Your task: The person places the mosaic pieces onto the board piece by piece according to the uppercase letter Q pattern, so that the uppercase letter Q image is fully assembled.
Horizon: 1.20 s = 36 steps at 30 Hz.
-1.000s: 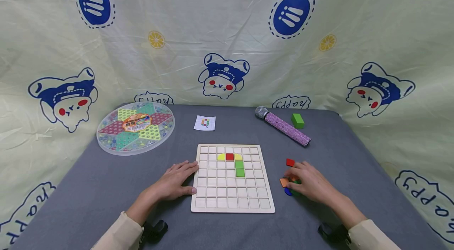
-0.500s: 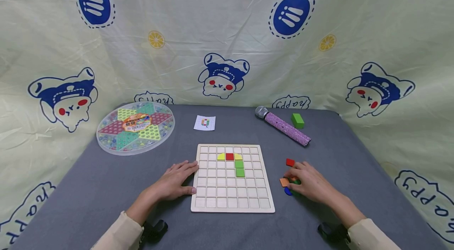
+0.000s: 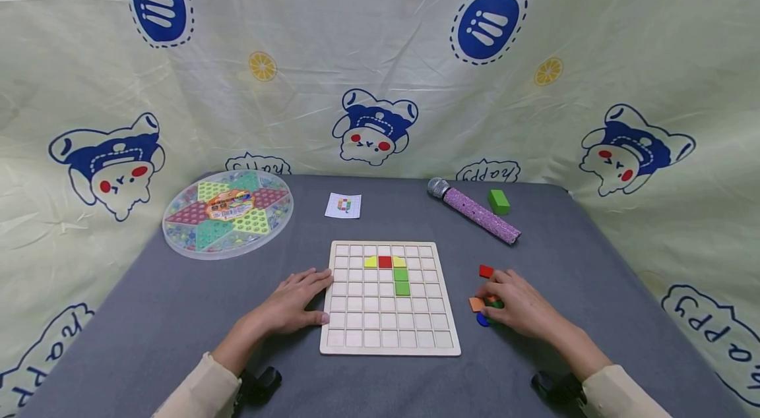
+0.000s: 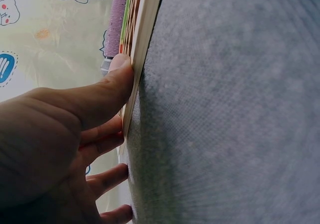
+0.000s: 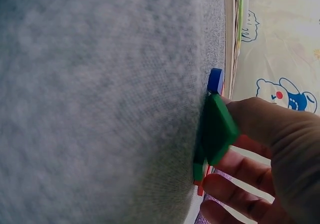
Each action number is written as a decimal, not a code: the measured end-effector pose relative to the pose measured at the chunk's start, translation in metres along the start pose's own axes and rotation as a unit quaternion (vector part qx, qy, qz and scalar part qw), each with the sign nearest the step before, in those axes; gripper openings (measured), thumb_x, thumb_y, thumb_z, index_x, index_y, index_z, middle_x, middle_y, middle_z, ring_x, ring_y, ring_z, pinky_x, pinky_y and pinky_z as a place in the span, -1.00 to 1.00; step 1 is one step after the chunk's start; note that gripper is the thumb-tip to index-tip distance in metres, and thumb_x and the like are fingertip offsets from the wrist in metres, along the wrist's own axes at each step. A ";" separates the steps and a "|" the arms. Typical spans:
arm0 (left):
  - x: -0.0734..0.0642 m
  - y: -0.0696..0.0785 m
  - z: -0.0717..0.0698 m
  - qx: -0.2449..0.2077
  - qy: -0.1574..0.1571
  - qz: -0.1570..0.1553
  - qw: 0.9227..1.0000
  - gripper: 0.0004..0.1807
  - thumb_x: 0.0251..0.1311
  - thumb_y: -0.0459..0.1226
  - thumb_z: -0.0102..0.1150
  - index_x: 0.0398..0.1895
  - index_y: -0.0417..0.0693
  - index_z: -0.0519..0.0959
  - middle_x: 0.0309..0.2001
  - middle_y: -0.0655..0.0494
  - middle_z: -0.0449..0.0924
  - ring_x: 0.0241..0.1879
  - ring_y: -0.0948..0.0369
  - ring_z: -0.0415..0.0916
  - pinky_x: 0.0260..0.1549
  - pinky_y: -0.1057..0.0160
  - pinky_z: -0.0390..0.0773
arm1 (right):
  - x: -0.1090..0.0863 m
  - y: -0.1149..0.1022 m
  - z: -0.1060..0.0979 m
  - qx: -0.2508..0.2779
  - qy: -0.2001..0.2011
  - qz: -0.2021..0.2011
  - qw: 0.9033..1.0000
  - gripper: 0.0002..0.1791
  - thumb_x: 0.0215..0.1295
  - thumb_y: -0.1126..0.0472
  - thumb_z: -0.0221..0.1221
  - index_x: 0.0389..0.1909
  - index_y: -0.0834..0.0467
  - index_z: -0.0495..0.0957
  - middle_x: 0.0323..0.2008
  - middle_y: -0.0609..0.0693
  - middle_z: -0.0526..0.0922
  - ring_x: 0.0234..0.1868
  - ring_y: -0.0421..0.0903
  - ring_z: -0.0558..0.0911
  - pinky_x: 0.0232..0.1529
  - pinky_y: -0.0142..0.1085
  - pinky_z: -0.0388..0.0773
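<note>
A pale wooden grid board (image 3: 380, 342) lies in the middle of the table, with yellow, red and green pieces in several of its cells. My left hand (image 3: 295, 299) rests at the board's left edge, thumb and fingers extended against it. To the right of the board, my right hand (image 3: 519, 304) reaches down over a small group of loose pieces. Its thumb and fingers pinch a green tile (image 5: 219, 129), tilted in the right wrist view. Close by lie an orange piece (image 3: 477, 304), a blue piece (image 3: 482, 320) and a red square (image 3: 486, 271). The hand partly hides the group.
Behind the board stands a small printed card (image 3: 342, 206). A round Chinese checkers set (image 3: 228, 214) sits at the back left. The glittery purple microphone (image 3: 475, 210) and a green block (image 3: 499, 202) lie at the back right, before a patterned curtain (image 3: 380, 29).
</note>
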<state>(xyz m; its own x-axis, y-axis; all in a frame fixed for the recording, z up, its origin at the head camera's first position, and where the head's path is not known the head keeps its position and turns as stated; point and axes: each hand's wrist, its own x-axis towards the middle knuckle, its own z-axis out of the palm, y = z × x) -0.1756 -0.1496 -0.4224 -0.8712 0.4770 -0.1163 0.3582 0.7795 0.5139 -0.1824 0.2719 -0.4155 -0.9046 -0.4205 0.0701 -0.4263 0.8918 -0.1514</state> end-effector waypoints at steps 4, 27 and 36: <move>0.000 0.000 0.000 -0.004 -0.001 0.000 1.000 -0.21 0.15 0.00 0.22 0.41 -0.08 0.20 0.45 0.00 0.14 0.46 -0.11 -0.05 0.28 -0.38 -0.07 | 0.000 0.000 0.000 -0.003 0.000 0.004 1.000 -0.82 0.03 0.11 0.36 -0.31 -0.02 0.66 -0.39 -0.18 0.46 -0.30 -0.19 0.32 -0.32 -0.33 0.25; -0.001 -0.001 0.001 0.001 0.002 0.004 1.000 -0.21 0.15 0.00 0.22 0.40 -0.08 0.21 0.44 -0.01 0.16 0.46 -0.11 -0.03 0.30 -0.34 -0.06 | 0.026 -0.037 -0.002 -0.015 0.045 -0.051 0.998 -0.78 0.11 0.06 0.33 -0.21 -0.01 0.66 -0.32 -0.14 0.56 -0.24 -0.19 0.40 -0.21 -0.22 0.42; 0.000 -0.001 0.001 0.002 0.004 0.007 1.000 -0.21 0.15 0.00 0.22 0.40 -0.08 0.22 0.44 0.00 0.16 0.46 -0.11 -0.03 0.29 -0.36 -0.05 | 0.047 -0.063 -0.002 -0.017 0.057 -0.093 0.994 -0.79 0.11 0.04 0.32 -0.23 0.00 0.66 -0.30 -0.11 0.59 -0.21 -0.16 0.43 -0.17 -0.21 0.43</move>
<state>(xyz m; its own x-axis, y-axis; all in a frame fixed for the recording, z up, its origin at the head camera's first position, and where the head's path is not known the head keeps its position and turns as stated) -0.1754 -0.1505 -0.4235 -0.8687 0.4845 -0.1030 0.3711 0.7744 0.5125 -0.1983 0.1965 -0.4005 -0.8032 -0.5589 0.2062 -0.5844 0.8063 -0.0910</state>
